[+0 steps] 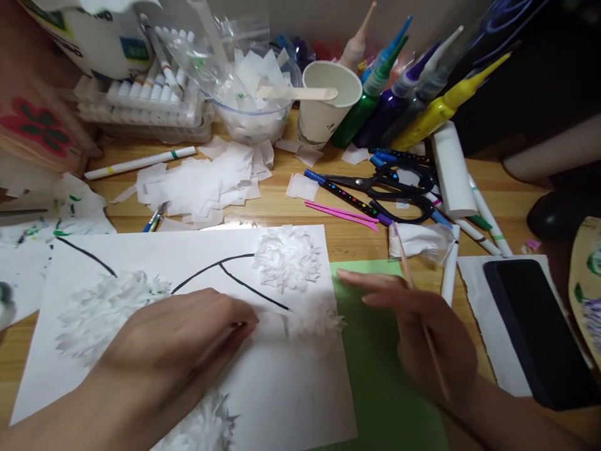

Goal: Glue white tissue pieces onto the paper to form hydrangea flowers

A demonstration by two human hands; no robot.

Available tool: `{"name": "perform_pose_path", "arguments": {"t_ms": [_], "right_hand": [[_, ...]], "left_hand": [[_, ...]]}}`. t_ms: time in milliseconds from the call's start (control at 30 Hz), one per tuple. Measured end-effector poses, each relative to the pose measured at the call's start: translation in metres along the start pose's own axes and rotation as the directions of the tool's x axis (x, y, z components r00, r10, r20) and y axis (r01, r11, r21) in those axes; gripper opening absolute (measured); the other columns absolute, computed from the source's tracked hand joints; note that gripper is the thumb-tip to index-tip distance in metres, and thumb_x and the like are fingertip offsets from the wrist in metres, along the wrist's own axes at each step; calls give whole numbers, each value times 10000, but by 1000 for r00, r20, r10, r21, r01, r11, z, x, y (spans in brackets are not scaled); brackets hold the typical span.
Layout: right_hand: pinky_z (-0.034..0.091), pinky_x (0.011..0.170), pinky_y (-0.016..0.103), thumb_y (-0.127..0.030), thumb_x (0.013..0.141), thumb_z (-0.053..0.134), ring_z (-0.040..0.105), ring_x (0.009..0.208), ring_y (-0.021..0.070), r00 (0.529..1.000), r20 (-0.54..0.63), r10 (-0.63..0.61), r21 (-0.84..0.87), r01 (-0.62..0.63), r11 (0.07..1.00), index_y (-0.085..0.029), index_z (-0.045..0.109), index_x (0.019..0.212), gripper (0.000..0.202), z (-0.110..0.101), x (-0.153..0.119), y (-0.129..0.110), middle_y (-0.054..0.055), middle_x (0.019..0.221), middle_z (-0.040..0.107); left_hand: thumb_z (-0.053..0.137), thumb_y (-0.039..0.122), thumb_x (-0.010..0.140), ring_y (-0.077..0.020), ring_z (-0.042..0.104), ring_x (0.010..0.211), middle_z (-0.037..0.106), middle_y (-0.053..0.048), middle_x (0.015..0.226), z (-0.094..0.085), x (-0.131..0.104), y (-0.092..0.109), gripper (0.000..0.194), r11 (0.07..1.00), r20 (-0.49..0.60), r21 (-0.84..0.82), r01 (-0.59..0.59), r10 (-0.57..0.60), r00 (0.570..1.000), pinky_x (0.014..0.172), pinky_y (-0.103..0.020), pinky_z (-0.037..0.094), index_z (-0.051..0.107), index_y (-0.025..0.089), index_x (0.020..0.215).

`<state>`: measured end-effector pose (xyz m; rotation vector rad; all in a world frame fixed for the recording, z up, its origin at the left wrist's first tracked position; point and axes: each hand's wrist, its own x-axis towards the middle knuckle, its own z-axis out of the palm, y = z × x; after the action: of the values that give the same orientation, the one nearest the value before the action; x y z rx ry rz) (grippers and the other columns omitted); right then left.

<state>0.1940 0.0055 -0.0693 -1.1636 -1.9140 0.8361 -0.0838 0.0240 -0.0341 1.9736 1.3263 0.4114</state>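
Note:
My left hand [188,351] rests over the white drawing sheet [300,401], fingertips pinched together on a piece of white tissue paper [272,327], its edges blurred. Close to those fingertips sits a ruffled white paper flower [315,322], with a fuller flower [287,258] above it. Black branch lines [253,288] run to both. Another large flower [107,313] is partly behind my left hand, and one more [201,426] shows at the bottom edge. Above green paper [380,376], my right hand [432,326] holds a thin wooden stick [429,344], index finger stretched out.
Loose tissue squares [197,181] lie behind the sheet. A paper cup [328,106] with a flat wooden stick, a bowl of scraps [253,119] and paint bottles [432,119] line the back. Black scissors [375,185] and pens lie right of centre; a phone [535,332] lies far right.

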Motion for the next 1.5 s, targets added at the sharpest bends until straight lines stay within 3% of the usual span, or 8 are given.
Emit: {"name": "perform_pose_path", "arguments": {"t_ms": [300, 467, 567, 700, 900, 1200, 1367, 1500], "right_hand": [[465, 731, 309, -120, 802, 473, 602, 1013, 227, 974, 208, 87, -359, -6, 933, -210, 472, 808, 91, -3, 80, -11, 76, 987, 651], [411, 663, 254, -33, 698, 462, 611, 923, 213, 950, 283, 132, -455, 11, 890, -206, 431, 700, 176, 5, 113, -8, 53, 829, 636], [398, 627, 238, -79, 640, 573, 612, 815, 194, 941, 281, 186, -433, -49, 900, -205, 444, 659, 181, 6, 119, -3, 32, 796, 640], [416, 631, 240, -79, 650, 538, 594, 675, 161, 930, 314, 193, -313, -90, 945, -210, 423, 604, 180, 6, 119, -4, -10, 623, 602], [436, 653, 241, -100, 644, 528, 601, 817, 183, 943, 313, 116, -228, -44, 973, -214, 348, 602, 218, 2, 115, -23, 13, 719, 605], [492, 647, 279, -152, 578, 616, 642, 788, 205, 901, 417, 115, -60, -99, 993, -198, 374, 512, 255, -7, 104, -53, -29, 580, 549], [496, 664, 301, -278, 584, 695, 637, 810, 211, 965, 228, 128, 55, -144, 988, -193, 358, 503, 357, -24, 84, -70, 16, 633, 605], [497, 674, 343, -428, 520, 766, 638, 766, 213, 973, -115, 199, 193, -174, 966, -195, 357, 515, 471, -38, 48, -78, 63, 712, 669]], "left_hand": [[439, 217, 872, -127, 580, 738, 612, -3, 880, -19, -39, 6, 381, 988, -26, 123, -89, 93, 995, 628, -221, 469, 366, 280, 1241], [425, 261, 886, -129, 562, 739, 576, -13, 879, -28, -69, -7, 362, 992, -283, 126, -24, 59, 957, 679, -263, 479, 344, 252, 1239], [445, 289, 880, -147, 559, 802, 563, -31, 899, -32, -84, -27, 308, 997, -526, 72, 8, 31, 850, 724, -291, 480, 407, 229, 1179], [488, 345, 853, -183, 548, 850, 544, -66, 961, -39, -95, -59, 297, 1000, -811, 2, 29, -15, 585, 752, -336, 474, 466, 196, 1108], [493, 381, 840, -203, 524, 922, 517, -86, 1038, -60, -95, -86, 325, 999, -952, -22, -26, -13, 307, 803, -346, 457, 463, 183, 1095], [513, 391, 827, -192, 510, 958, 502, -61, 1015, -69, -104, -77, 317, 986, -951, -138, -93, -105, 291, 860, -305, 424, 453, 193, 1068], [468, 373, 864, -187, 465, 1023, 452, -40, 1081, -80, -121, -67, 295, 981, -945, -162, -109, -123, 302, 924, -317, 381, 417, 193, 1092], [488, 350, 861, -179, 450, 1030, 445, -34, 1073, -93, -129, -79, 255, 977, -977, -179, -118, -161, 141, 955, -348, 359, 418, 185, 1043]]}}
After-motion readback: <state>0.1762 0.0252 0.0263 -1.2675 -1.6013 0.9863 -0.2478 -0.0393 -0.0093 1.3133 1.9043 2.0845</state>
